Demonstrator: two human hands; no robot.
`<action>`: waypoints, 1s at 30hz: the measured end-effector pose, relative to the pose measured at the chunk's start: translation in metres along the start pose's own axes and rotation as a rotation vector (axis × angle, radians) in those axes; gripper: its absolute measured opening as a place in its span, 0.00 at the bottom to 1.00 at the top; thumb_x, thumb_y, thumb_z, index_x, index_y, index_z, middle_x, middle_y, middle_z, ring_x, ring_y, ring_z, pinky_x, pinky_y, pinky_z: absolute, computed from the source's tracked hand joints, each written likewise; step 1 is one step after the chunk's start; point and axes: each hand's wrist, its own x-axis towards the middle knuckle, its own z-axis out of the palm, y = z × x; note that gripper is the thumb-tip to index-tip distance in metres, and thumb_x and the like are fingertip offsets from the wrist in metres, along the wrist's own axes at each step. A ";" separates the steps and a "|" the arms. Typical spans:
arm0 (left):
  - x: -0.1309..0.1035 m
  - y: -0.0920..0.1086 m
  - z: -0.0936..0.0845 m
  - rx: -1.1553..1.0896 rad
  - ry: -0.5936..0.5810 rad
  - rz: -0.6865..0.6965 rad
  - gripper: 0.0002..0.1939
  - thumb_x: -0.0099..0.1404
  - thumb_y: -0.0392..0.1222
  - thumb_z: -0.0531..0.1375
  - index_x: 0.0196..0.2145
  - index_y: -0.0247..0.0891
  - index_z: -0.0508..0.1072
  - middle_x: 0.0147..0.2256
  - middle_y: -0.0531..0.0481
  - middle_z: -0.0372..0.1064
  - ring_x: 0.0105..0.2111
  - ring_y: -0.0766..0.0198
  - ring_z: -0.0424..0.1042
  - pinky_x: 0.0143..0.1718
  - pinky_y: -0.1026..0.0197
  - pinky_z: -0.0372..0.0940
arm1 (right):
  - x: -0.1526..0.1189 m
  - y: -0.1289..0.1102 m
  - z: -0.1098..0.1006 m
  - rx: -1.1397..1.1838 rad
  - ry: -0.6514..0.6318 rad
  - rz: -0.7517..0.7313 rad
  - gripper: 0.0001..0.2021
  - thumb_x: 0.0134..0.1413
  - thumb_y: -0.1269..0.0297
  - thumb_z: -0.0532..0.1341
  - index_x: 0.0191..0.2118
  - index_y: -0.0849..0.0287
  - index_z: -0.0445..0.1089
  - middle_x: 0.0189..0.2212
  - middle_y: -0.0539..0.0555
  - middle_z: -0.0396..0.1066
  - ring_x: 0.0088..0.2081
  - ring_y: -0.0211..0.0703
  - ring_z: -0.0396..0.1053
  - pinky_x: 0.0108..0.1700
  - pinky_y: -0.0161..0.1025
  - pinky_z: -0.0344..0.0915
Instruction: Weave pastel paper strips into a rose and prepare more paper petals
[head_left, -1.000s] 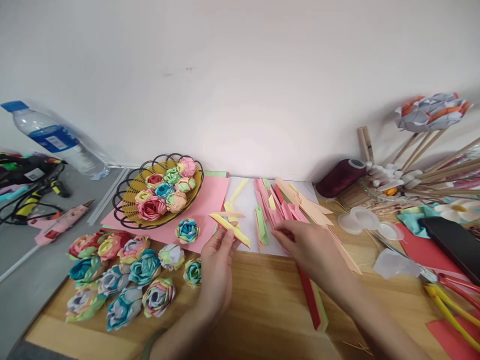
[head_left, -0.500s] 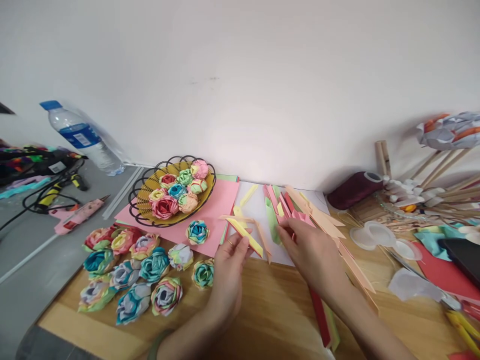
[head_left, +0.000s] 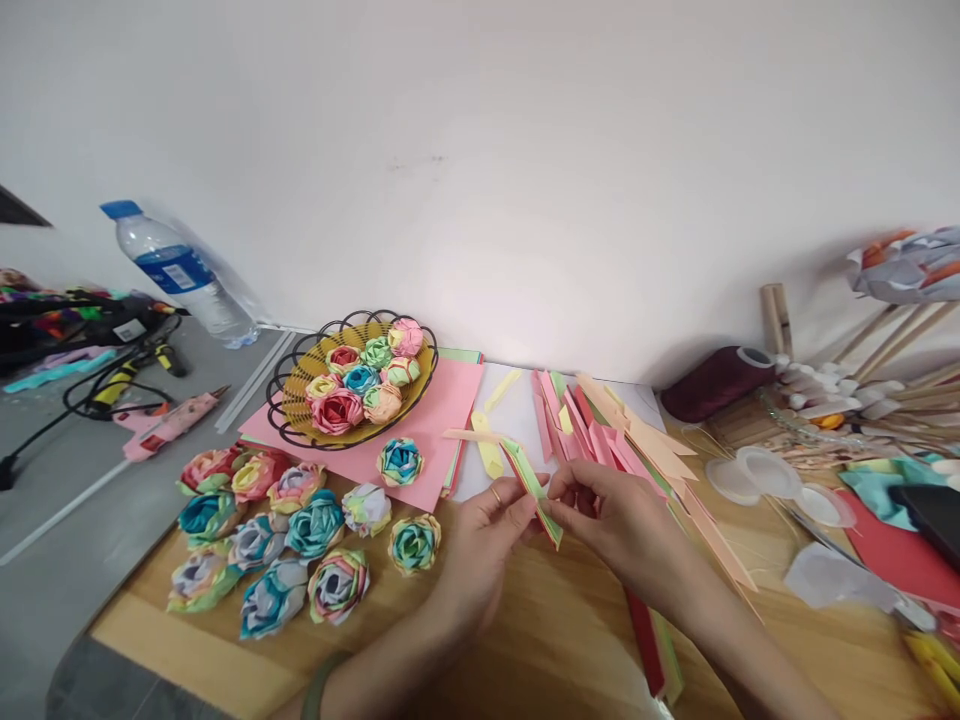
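Note:
My left hand (head_left: 486, 535) is closed on a small stack of folded paper strips, with a light green paper strip (head_left: 523, 468) on top and yellow and red edges beneath it. My right hand (head_left: 619, 515) pinches the right edge of that green strip between thumb and fingers. Just beyond the hands, a loose pile of pink and red strips (head_left: 551, 405) and peach strips (head_left: 652, 440) is fanned out. Two yellow strips (head_left: 502, 388) and a peach strip (head_left: 469, 435) lie apart from the pile, on white paper.
Several folded paper flowers (head_left: 311, 522) stand at the left, with more in a black-rimmed basket (head_left: 300, 385) on pink paper (head_left: 457, 395). Farther left are a pink glue gun (head_left: 166, 428) and a water bottle (head_left: 180, 275). A dark thread spool (head_left: 716, 383) and plastic lids (head_left: 769, 470) sit right.
My right hand has come from the strip pile to my left hand, bringing a green strip over the yellow one. My left hand has moved slightly right and down.

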 end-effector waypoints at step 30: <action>-0.002 0.004 0.004 0.051 -0.112 -0.039 0.08 0.51 0.42 0.64 0.28 0.34 0.76 0.27 0.50 0.71 0.32 0.65 0.66 0.39 0.62 0.59 | -0.008 0.003 0.001 -0.126 -0.002 -0.378 0.31 0.56 0.60 0.56 0.63 0.49 0.44 0.61 0.54 0.51 0.61 0.44 0.48 0.58 0.47 0.56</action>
